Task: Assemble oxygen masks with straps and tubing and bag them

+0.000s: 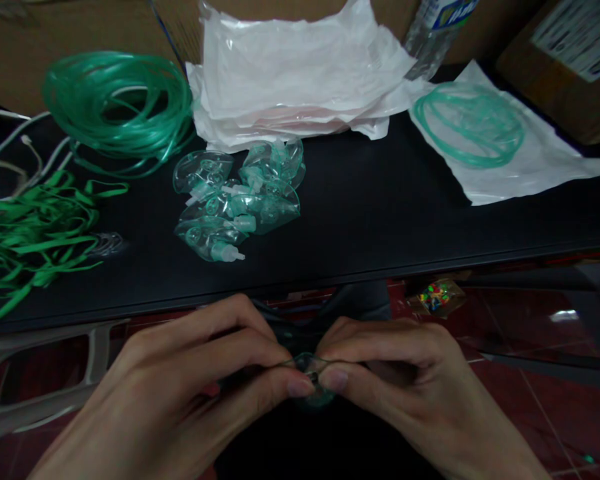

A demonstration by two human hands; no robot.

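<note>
My left hand (pixel 195 373) and my right hand (pixel 405 373) meet below the front edge of the black table (pixel 380 220). Both pinch a small clear-green mask part (pixel 313 381) with a thin strap across it; the fingers hide most of it. On the table beyond them lies a pile of several clear-green masks (pixel 235 197).
A coil of green tubing (pixel 115 107) and loose green straps (pixel 35 233) lie at the left. A stack of clear plastic bags (pixel 295 73) sits at the back, with a bagged tubing coil (pixel 470 127) and a bottle (pixel 437 30) at the right. Cardboard boxes stand behind.
</note>
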